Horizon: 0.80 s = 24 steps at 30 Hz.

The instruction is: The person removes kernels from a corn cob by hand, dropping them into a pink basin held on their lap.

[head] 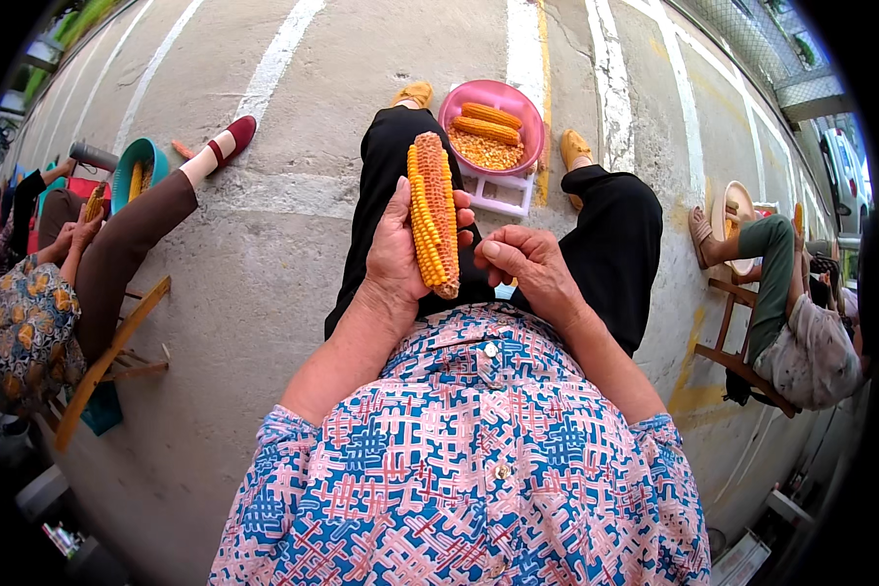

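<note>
My left hand (397,256) grips a dried ear of corn (426,220), held upright above my lap. Rows of yellow kernels cover its left side, and a strip of kernels shows at its right edge. Between them the bare reddish cob is exposed. Just right of the ear is my right hand (524,264), its fingers curled and the thumb near the index finger, apart from the corn. A bit of yellow shows under that hand; whether it is held there cannot be told. Between my feet a pink basin (539,139) contains loose kernels (487,151) and two ears of corn (487,124).
A white plastic stool (499,205) stands under the basin on painted concrete (264,278). At left, a seated person holds corn near a teal basin (160,162) and a wooden chair (110,366). At right, another person sits on a chair (736,355) by a pale basin (737,196).
</note>
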### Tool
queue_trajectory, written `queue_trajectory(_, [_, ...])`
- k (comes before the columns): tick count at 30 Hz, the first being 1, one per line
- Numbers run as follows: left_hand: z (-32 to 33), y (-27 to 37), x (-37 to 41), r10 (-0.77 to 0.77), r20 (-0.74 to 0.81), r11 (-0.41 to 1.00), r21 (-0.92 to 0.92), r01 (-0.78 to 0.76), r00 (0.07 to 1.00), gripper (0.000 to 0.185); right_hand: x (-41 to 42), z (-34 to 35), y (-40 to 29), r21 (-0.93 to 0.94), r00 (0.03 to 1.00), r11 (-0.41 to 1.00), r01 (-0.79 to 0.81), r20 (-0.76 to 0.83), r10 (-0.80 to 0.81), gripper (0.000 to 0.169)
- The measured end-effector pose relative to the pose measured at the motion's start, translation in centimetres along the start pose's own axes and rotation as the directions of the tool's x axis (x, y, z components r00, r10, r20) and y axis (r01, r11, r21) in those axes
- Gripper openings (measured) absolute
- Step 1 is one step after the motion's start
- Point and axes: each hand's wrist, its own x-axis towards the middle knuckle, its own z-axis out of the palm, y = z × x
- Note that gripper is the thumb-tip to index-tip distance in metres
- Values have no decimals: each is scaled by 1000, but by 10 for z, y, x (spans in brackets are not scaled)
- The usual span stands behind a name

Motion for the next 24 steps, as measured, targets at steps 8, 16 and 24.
queue_trajectory(8, [0,-1,2,6,-42,999,-34,-7,999,49,-16,23,-21,-531,944,782,325,141,-297,35])
queue_trajectory(16, [11,-1,6,6,-208,1000,19,-2,978,46,-11,14,-21,-760,772,333,559,330,-543,11])
queue_trajectory(24, [36,9,-1,7,-262,989,-140,-45,965,41,-54,-133,-14,-768,673,632,103,-414,-613,14])
